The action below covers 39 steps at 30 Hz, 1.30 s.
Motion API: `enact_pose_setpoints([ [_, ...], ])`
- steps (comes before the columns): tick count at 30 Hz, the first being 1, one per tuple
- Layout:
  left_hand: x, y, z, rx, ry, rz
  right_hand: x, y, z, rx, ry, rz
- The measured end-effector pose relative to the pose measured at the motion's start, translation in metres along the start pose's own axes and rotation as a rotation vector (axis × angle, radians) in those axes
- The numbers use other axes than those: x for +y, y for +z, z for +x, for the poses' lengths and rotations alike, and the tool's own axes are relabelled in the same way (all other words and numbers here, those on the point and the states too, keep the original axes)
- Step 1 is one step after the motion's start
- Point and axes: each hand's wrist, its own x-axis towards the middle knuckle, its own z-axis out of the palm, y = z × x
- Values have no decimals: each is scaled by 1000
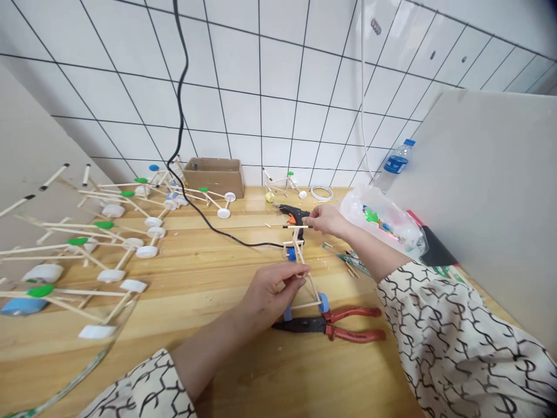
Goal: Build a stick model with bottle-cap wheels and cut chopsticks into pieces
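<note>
Gripping the stick frame (pixel 307 304) in your left hand (pixel 268 293), your right hand (pixel 327 220) pinching a loose stick (pixel 278 226): squeezing too hard could snap the thin joints.

**Hands and frame edges cut things off**

The left hand (pixel 272 293) hides part of the stick cart (pixel 300 273), and the right hand (pixel 326 219) covers the back of the glue gun (pixel 289 215). Other stick carts (pixel 73 293) run off the left edge; the bits by the pliers (pixel 348 261) are too small to tell.
</note>
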Motion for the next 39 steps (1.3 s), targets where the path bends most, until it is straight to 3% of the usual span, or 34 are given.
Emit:
enact_pose_setpoints([
  [6, 2, -1, 1, -11, -9, -10, -17, 7, 12, -68, 81, -105],
  [13, 4, -1, 1, -28, -56, -35, -13, 23, 32, -155, 144, -156],
  [23, 5, -2, 1, -21, -47, -33, -13, 32, 31, -214, 179, -205],
  [30, 3, -1, 1, -13, -40, -33, -23, 23, 30, -42, 154, -153],
  [39, 2, 0, 0, -5, -49, -18, -47, -10, 34, 185, 3, 6],
])
